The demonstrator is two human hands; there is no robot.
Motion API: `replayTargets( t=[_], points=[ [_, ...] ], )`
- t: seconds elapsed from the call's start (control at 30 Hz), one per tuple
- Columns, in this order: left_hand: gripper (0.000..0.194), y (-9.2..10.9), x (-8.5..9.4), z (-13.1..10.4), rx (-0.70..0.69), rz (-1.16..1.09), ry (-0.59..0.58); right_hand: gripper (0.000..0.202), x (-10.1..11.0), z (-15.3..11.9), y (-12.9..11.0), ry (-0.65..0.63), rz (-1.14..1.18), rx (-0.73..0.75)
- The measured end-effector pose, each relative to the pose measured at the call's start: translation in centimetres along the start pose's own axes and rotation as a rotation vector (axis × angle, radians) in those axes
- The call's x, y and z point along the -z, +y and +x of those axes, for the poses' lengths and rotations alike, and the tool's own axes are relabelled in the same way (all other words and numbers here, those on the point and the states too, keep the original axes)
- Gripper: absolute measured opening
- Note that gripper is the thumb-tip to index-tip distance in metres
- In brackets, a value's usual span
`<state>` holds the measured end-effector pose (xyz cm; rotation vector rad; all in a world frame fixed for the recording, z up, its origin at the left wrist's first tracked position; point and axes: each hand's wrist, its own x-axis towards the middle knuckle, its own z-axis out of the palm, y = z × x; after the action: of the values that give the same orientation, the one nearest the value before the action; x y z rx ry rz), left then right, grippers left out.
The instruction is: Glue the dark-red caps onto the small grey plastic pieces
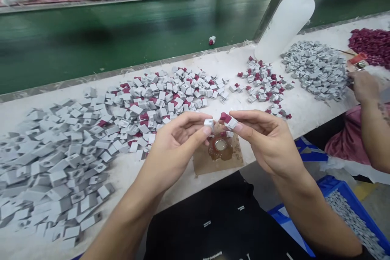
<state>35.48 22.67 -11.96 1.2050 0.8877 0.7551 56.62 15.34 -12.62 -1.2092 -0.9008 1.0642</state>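
My left hand (179, 142) pinches a small grey block (209, 123) between thumb and fingertips. Close to its right, my right hand (265, 134) grips a grey piece with a dark red part (227, 118), the red end pointing left. The two pieces are slightly apart. Below them lies a brown cardboard square (202, 164) bearing a wet brown patch and a small round pale dish (220, 144). Left of my hands spreads a large pile of grey blocks (70, 150), with red-and-grey pieces (170, 93) among those behind. A smaller pile of red-and-grey pieces (265, 79) sits behind my right hand.
A white squeeze bottle (288, 20) stands behind the right piles, near a metal post. A green conveyor belt (137, 32) runs along the back. At the right, another person's hand (364, 85) is beside a grey pile (317, 69). Blue crates (362, 211) are below the table.
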Motion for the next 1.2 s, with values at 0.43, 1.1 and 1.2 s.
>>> replayTargets(
  t=[0.43, 1.1, 1.2],
  points=[
    [0.028, -0.4, -0.1, 1.6, 0.013, -0.013, -0.061, 0.016, -0.3, 1.0, 0.9, -0.025, 0.031, -0.038],
    [0.018, 7.0, 6.8, 15.0, -0.010, 0.765, 0.197, 0.047, -3.5, 20.8, -1.6, -0.299, -0.809, 0.128],
    [0.024, 7.1, 9.0, 20.9, 0.105, 0.794, 0.398, 0.065, -6.2, 28.7, 0.6, -0.207, -0.950, 0.185]
  ],
)
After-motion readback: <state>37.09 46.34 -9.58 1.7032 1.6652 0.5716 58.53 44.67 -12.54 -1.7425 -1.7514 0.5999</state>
